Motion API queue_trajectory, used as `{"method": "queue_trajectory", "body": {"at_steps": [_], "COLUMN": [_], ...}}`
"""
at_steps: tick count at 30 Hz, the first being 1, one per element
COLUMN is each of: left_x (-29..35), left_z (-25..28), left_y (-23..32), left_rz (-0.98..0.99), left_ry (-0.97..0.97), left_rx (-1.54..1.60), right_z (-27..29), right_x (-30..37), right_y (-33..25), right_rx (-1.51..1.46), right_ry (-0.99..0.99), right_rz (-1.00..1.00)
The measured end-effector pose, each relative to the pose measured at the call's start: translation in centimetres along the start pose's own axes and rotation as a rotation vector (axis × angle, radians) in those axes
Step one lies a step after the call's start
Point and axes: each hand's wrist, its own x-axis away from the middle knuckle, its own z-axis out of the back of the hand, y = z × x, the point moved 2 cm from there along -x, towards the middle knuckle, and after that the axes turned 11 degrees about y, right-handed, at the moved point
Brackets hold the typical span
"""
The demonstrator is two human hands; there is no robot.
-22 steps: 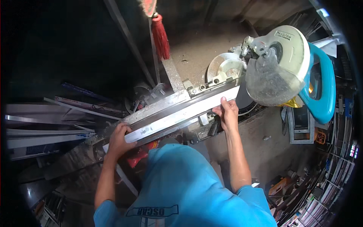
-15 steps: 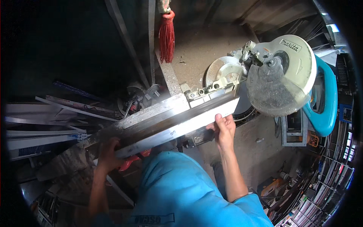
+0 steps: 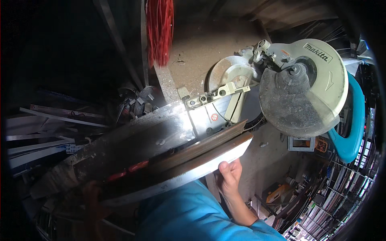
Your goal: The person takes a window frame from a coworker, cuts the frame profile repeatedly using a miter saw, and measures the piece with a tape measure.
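A long metal profile [image 3: 203, 164], white on its near face and brown and channelled on its upper side, lies slanted across the front of my body. My right hand [image 3: 230, 176] grips its lower edge near the right end, thumb up against the white face. In deep shadow at the left end, my left hand [image 3: 93, 199] is wrapped round the profile, its fingers only dimly visible. Beyond the profile stands a mitre saw [image 3: 309, 88] with a cream guard and teal handle, its head raised. The profile is held apart from the saw's base [image 3: 209, 116], on the near side.
A long metal support [image 3: 161, 128] runs left from the saw base. Thin strips [image 3: 44, 140] are piled at the left. A red tassel [image 3: 160, 32] hangs at the top. Racks with many profiles [image 3: 337, 197] line the right side, beside a small framed panel [image 3: 301, 143] on the floor.
Both hands have drawn the profile off the saw's bed toward my body and lower. Its channelled upper side shows more now. My view has shifted, bringing the tassel closer.
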Motion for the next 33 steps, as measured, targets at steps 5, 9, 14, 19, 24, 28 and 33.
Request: {"method": "queue_trajectory", "body": {"at_steps": [5, 9, 14, 19, 24, 28, 33], "left_x": [-0.6, -0.6, -0.8, -1.1, -1.1, -1.5, -1.9], "left_z": [4.8, 5.4, 4.4, 3.8, 3.8, 3.5, 3.1], "left_y": [0.8, 1.0, 1.8, 2.5, 3.3, 3.9, 4.1], "left_rz": [-0.003, -0.003, 0.006, 0.007, 0.014, 0.028, 0.040], "left_ry": [-0.401, -0.455, -0.471, -0.491, -0.500, -0.505, -0.505], "left_rx": [0.277, 0.275, 0.276, 0.298, 0.306, 0.304, 0.289], "right_z": [2.9, 4.0, 4.8, 5.3, 5.7, 6.0, 6.4], "right_x": [1.8, 2.4, 2.6, 2.1, 2.1, 2.6, 3.4], "right_y": [1.0, 1.6, 2.0, 2.0, 1.7, 1.3, 1.1], "right_rx": [-0.043, -0.125, -0.073, -0.094, -0.116, -0.109, -0.038], "right_ry": [0.004, -0.053, -0.049, -0.032, -0.059, -0.056, -0.080], "right_rz": [-0.017, -0.055, -0.072, -0.052, -0.065, -0.080, -0.094]}}
